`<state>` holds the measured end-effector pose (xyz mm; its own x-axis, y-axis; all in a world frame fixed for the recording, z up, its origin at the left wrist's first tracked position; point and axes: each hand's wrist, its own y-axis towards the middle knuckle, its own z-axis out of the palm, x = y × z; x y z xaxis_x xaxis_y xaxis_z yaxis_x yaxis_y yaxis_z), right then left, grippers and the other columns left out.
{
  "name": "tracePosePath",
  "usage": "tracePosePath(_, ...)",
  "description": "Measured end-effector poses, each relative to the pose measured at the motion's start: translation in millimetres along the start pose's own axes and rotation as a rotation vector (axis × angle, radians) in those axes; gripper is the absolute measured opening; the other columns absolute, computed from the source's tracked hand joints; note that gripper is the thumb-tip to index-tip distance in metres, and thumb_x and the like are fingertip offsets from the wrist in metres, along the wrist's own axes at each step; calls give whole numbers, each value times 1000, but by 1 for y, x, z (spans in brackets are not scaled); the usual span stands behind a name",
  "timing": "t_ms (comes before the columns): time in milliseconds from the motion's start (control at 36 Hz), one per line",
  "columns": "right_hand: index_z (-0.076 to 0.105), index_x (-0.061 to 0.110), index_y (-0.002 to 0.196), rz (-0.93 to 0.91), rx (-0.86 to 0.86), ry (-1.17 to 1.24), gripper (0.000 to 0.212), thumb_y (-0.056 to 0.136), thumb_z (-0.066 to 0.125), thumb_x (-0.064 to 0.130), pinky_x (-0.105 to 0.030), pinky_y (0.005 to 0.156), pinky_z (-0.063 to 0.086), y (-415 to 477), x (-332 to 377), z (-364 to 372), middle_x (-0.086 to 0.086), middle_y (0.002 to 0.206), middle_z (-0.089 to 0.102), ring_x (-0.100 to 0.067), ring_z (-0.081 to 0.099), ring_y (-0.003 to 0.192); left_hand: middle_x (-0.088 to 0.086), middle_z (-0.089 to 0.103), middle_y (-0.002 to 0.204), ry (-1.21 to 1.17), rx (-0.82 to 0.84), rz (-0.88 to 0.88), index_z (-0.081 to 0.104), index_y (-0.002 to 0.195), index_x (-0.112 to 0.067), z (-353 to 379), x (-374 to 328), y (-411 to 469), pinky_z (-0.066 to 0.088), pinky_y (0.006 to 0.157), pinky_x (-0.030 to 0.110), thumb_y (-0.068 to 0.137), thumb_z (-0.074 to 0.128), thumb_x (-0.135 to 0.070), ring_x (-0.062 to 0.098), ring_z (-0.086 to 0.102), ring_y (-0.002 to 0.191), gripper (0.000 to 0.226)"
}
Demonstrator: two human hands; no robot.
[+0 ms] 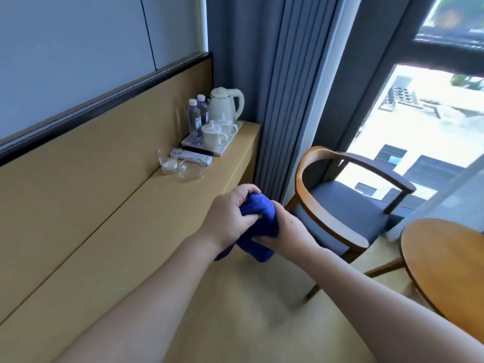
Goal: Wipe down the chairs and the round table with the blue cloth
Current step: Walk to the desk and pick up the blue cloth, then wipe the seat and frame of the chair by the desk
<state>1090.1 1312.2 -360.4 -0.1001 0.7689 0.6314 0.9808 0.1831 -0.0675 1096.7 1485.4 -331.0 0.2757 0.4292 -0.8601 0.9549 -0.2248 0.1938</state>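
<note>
Hands (230,218) around blue cloth (258,226), seemingly upright

No text can be read here. The two water bottles (195,119) just left of the kettle (226,104) carry labels, but the print is too blurred to make out. The remote control (190,155), lying on the desk (239,153) in front of the kettle, has markings too small to read.
</note>
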Motion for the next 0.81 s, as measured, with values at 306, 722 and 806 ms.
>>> tracePosePath(306, 52, 33, 114, 18, -60, -174, 32, 86, 66, 27, -17, 63, 36, -87, -123, -99, 16, 95, 58, -9, 54, 89, -12, 60, 71, 291, 14, 109, 57, 88, -27, 130, -71, -10, 43, 60, 16, 78, 73, -27, 5, 55, 64, 19)
tracePosePath(722, 56, 32, 101, 232, -78, -230, 19, 84, 58, 25, -33, 74, 49, -164, -254, -183, 10, 94, 61, -15, 56, 86, -3, 65, 86, 338, 479, 90, 49, 87, -23, 280, -122, 18, 56, 69, 39, 83, 69, -31, 13, 63, 76, 22)
tracePosePath(806, 57, 34, 104, 247, -61, -245, 20, 85, 58, 28, -31, 73, 48, -167, -261, -186, 11, 93, 63, -14, 56, 83, -4, 64, 80, 340, 531, 101, 47, 87, -24, 290, -118, 25, 56, 64, 35, 82, 71, -32, 12, 62, 70, 26)
